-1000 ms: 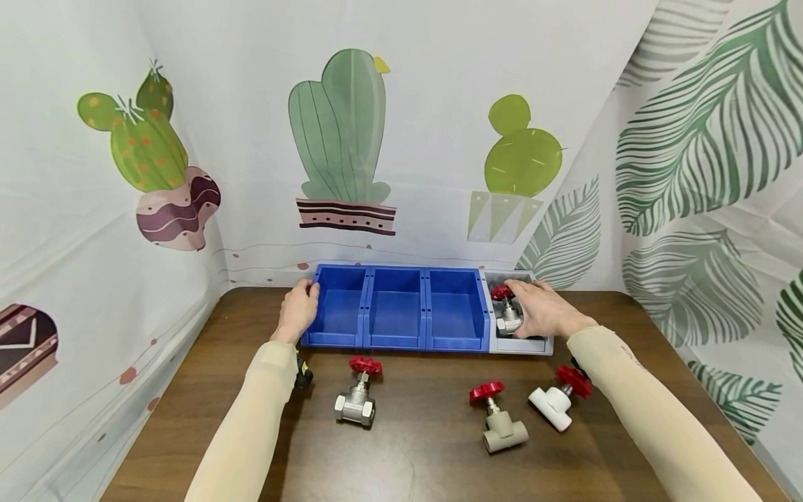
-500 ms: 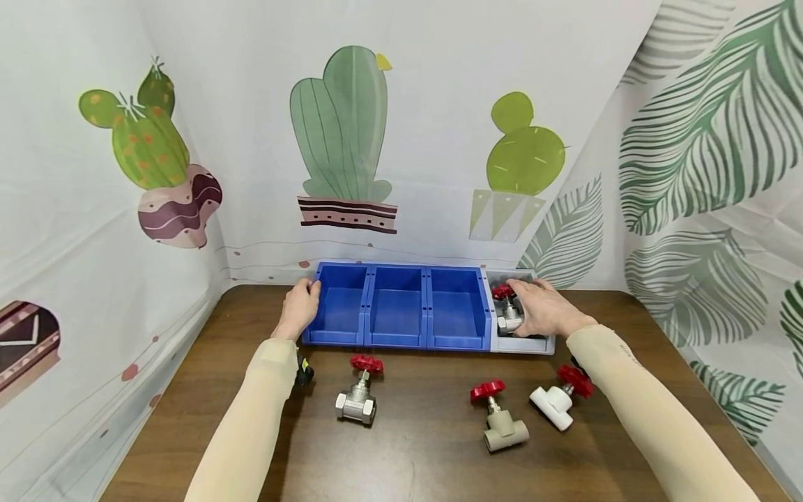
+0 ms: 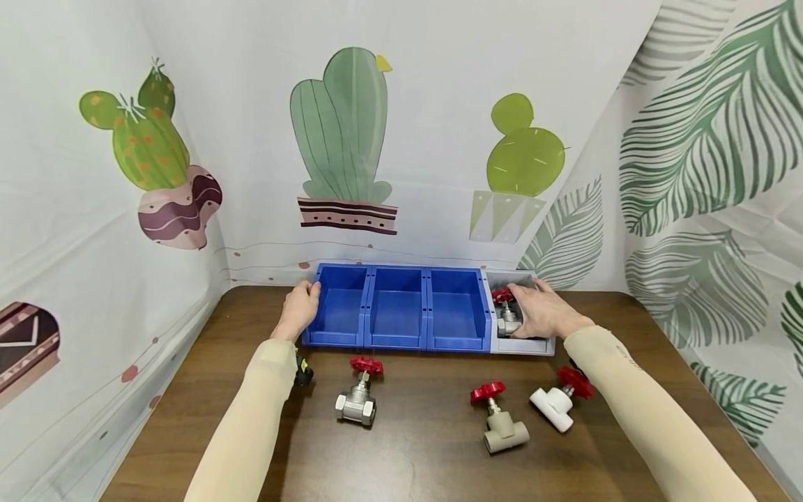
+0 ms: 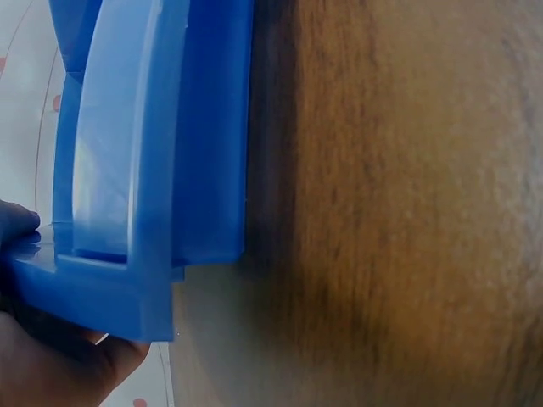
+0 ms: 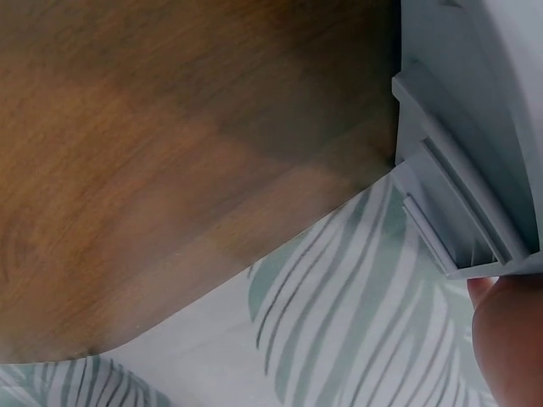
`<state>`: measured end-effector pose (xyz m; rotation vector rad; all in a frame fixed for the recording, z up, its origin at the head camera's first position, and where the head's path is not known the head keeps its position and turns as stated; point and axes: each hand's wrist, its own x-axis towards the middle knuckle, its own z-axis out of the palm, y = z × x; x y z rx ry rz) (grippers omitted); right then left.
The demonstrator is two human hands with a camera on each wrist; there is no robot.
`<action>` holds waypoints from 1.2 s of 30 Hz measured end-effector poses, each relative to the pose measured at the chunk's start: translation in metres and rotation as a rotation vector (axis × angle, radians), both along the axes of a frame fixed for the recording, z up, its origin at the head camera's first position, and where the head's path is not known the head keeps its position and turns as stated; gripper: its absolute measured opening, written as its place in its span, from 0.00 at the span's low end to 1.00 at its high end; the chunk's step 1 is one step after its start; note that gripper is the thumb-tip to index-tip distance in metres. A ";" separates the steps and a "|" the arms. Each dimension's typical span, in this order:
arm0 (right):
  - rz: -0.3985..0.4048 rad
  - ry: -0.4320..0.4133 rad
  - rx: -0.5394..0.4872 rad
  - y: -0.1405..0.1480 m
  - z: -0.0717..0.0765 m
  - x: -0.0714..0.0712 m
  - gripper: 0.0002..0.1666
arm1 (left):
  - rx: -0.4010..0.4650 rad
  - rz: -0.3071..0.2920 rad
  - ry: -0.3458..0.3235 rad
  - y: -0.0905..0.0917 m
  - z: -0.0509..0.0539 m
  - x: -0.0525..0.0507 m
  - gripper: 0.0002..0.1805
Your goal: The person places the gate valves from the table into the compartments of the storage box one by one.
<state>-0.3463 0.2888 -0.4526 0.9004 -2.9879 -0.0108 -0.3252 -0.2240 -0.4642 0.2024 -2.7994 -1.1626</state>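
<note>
At the left end of the bin row, my left hand (image 3: 297, 309) grips the outer side wall of a blue bin (image 3: 337, 339); the left wrist view shows fingers and thumb on either side of that blue wall (image 4: 110, 288). My right hand (image 3: 544, 309) spans the right side of the grey bin (image 3: 522, 346), thumb and a fingertip inside beside a metal valve (image 3: 508, 323) with a red handwheel. In the right wrist view, a finger (image 5: 511, 339) touches the outside of the grey bin (image 5: 462, 195). The hand hides part of the bin's inside.
Two more blue bins (image 3: 397, 341) (image 3: 458, 343) stand between the end bins. On the wooden table (image 3: 414, 418) in front lie a metal valve (image 3: 355, 406), a beige valve (image 3: 505, 432), a white valve (image 3: 553, 408) and a black item (image 3: 304, 372) beside the left sleeve. Patterned cloth hangs behind.
The valve in the grey bin sits slightly lower, its red handwheel a little nearer the table. Both hands keep nearly the same places on the bins.
</note>
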 end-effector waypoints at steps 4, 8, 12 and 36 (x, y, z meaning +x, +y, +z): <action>0.008 0.009 0.023 0.001 0.001 0.002 0.65 | 0.007 -0.001 -0.010 0.000 0.000 0.000 0.20; 0.009 0.012 0.026 0.000 0.002 0.004 0.65 | 0.007 -0.002 -0.016 0.000 0.000 0.000 0.21; 0.013 0.010 0.022 -0.001 0.004 0.007 0.65 | 0.002 0.001 -0.016 0.000 0.000 0.000 0.21; -0.041 -0.055 -0.111 0.021 0.031 0.030 0.69 | -0.008 0.004 0.019 0.001 -0.001 -0.001 0.21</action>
